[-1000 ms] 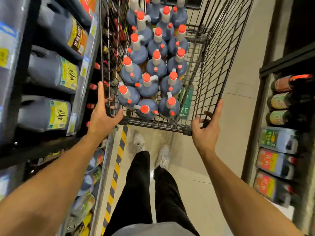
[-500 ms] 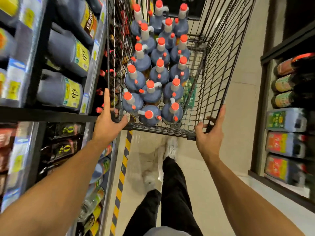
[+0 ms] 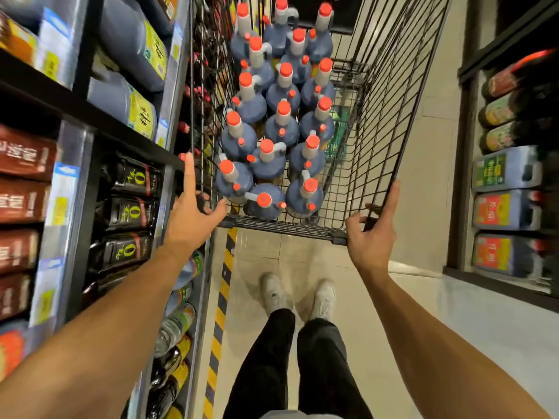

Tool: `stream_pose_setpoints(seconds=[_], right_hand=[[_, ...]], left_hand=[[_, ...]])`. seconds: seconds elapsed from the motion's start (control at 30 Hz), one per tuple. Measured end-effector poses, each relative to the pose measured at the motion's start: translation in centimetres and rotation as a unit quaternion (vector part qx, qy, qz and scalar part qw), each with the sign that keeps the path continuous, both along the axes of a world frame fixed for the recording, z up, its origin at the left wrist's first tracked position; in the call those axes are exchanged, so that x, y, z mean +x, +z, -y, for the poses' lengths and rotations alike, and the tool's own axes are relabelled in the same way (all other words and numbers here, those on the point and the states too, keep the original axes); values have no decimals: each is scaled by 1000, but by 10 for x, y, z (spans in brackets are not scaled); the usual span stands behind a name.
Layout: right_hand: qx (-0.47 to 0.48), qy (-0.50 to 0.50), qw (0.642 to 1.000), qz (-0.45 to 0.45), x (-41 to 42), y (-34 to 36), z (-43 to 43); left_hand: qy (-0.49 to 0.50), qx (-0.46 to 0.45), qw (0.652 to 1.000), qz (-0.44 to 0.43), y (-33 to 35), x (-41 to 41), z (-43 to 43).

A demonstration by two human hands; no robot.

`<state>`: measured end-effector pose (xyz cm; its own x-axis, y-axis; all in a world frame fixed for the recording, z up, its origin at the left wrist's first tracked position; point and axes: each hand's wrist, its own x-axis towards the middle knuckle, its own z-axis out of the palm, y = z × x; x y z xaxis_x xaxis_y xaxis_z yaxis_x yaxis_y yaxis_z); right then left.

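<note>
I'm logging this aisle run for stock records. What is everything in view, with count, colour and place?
wire cart: one, black, mid-aisle, close beside the left shelving
red-capped jugs: about sixteen, blue-grey, upright in the cart
yellow-label jugs: at least three, blue-grey, upper left shelf
black bottles: at least three, yellow-green print, left shelf below
red-brown packs: several, far left, blurred
right-shelf jugs: three, green or red labels, right shelving
dark bottles: three, above those jugs
hazard tape: one strip, yellow-black, floor by the left shelving
shoes: two, white, beige floor
left hand: holds the cart's near left corner
right hand: holds the near right corner
</note>
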<state>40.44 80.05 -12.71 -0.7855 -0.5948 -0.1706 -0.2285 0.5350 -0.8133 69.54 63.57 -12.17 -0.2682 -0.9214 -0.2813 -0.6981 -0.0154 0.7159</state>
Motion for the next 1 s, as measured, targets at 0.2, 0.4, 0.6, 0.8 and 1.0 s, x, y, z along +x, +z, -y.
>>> stream_pose_setpoints(seconds=[0.2,0.4,0.6,0.8,1.0], right_hand=[[-7,11,1000,16,22,1,-33],[7,17,999,31,34,3,-52],[66,116,990,47,31,19,-65],[234,250,919,-196,11,74,-54],[309,479,750,-335,10,148,7]], left_hand=[[-11,-15,1000,5,6,23,-37],[-4,-7,999,41,4,43,-59],[-36,-8,990,133,19,47,-60],[-60,-43,951,299,78,28,-58],[-84,-58,949,299,161,3,-80]])
